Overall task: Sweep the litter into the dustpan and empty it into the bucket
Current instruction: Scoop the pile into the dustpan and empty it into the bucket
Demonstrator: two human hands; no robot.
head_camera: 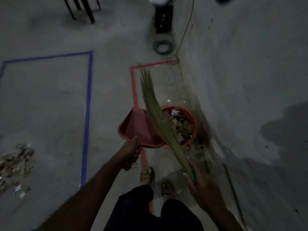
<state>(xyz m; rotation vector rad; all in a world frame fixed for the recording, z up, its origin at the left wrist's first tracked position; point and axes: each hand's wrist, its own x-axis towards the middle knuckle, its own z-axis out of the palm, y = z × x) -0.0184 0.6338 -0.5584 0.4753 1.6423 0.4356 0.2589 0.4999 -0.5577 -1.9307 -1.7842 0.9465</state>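
Observation:
My left hand [130,155] grips the handle of a red dustpan [136,129], held in the air just left of a red bucket [191,119]. The pan's inside looks bare. Leaves and paper scraps fill the bucket, which stands on the floor by the wall inside a red tape outline. My right hand [200,180] holds a straw broom [155,105] by its green-wrapped handle; the bristles slant up and to the left across the bucket's left rim. A pile of litter [15,165] lies on the floor at the far left.
A blue tape rectangle [88,104] marks the floor to the left. A grey wall [241,80] rises on the right. At the back are a coiled cable [162,47], a black box [162,19] and dark chair legs [83,9]. My sandalled feet [146,174] are below.

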